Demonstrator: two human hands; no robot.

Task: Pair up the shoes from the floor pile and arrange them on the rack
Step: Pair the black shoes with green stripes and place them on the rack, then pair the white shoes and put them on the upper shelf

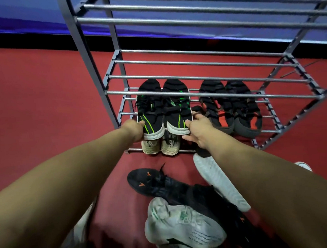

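Black-and-green pair (162, 112) on the lowest tier of the grey rack (204, 88), toes inward, heels gripped: left hand (134, 130) on the left heel, right hand (197, 130) on the right. Black-and-red pair (230, 107) just beside. Floor pile nearer: black shoe (153, 182), white shoe (183, 225), upturned white sole (218, 180).

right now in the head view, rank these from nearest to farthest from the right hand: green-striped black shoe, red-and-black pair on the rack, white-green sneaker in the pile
1. green-striped black shoe: gripped at the heel by the right hand, on the rack's bottom shelf.
2. red-and-black pair: just right of the hand, same shelf.
3. white-green sneaker: on the floor pile, well below the hand, nearest the camera.
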